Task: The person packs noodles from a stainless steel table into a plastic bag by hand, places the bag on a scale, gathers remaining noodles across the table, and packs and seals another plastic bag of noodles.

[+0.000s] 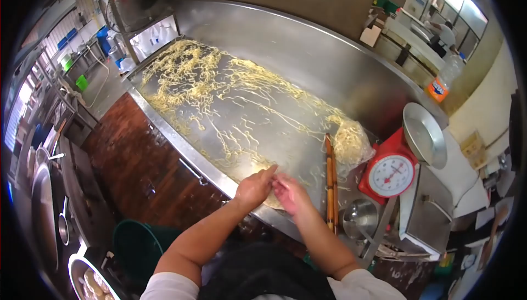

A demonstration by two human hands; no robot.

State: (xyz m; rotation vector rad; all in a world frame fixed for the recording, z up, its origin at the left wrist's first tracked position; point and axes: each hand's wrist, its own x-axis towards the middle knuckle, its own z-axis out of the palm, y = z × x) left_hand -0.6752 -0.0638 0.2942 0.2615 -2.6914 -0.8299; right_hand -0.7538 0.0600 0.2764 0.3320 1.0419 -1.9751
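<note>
My left hand (254, 189) and my right hand (292, 194) meet over the near edge of a steel worktop (285, 119). The left fingers stretch forward, close to the right fingertips. My right hand is loosely bent with its palm partly turned up. Nothing shows in either hand. Strands of yellow noodles (189, 75) lie scattered on the worktop, thickest at the far left. To the right of my hands are two long wooden sticks (330, 185) and a clear plastic bag of noodles (351, 142).
A red dial scale (391, 175) with a metal pan (424, 135) stands at the right, near a metal bowl (360, 219). An orange-labelled bottle (446, 78) is behind it. A green bin (140, 250) sits at lower left. Another person (443, 35) is far off at upper right.
</note>
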